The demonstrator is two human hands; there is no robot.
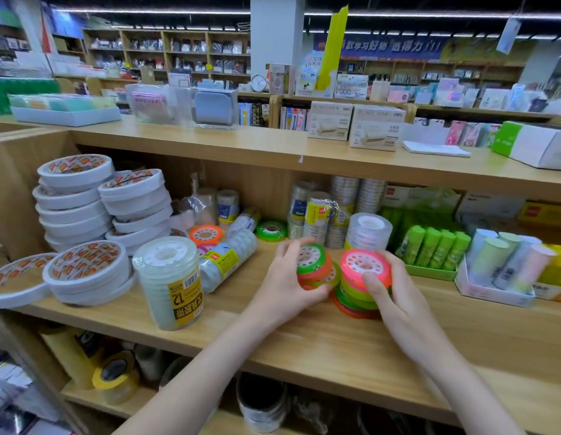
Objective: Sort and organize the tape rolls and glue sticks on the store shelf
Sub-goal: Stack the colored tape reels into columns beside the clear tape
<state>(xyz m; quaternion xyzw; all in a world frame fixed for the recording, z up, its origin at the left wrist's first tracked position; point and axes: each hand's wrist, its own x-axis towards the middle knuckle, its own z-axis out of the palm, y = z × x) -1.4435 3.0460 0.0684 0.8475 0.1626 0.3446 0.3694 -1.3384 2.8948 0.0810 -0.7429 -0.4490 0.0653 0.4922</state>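
My left hand [284, 282] grips a short stack of small coloured tape rolls [313, 265], green on top and orange below, tilted above the wooden shelf [304, 334]. My right hand [387, 287] holds a taller stack of coloured rolls [361, 274] with a pink one on top, standing on the shelf. Loose orange [206, 234] and green [271, 229] rolls lie further back. Green glue sticks [434, 248] stand in a green tray to the right.
White double-sided tape rolls [84, 215] are piled at the left. A wrapped pack of clear tape [171, 281] stands upright, another [229, 262] lies on its side. Pastel glue sticks [505, 265] fill a box at the right. Clear tape stacks [370, 230] stand behind.
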